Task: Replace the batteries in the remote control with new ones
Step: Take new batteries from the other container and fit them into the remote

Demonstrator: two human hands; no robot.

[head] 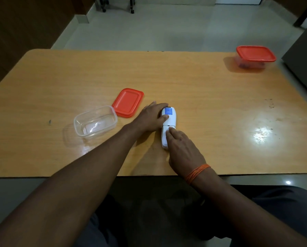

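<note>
Both hands — left, right — press down on white remote, face-down, blue label showing.

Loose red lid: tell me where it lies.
The lid lies flat on the table, left of centre, between the open tub and the left hand.

The counter looks like orange wood-grain laminate — smooth and glossy, with bright glare. The remote control is smooth white plastic with a blue paper-like label. The open tub is clear, shiny plastic — its lid is matt red plastic.
</note>
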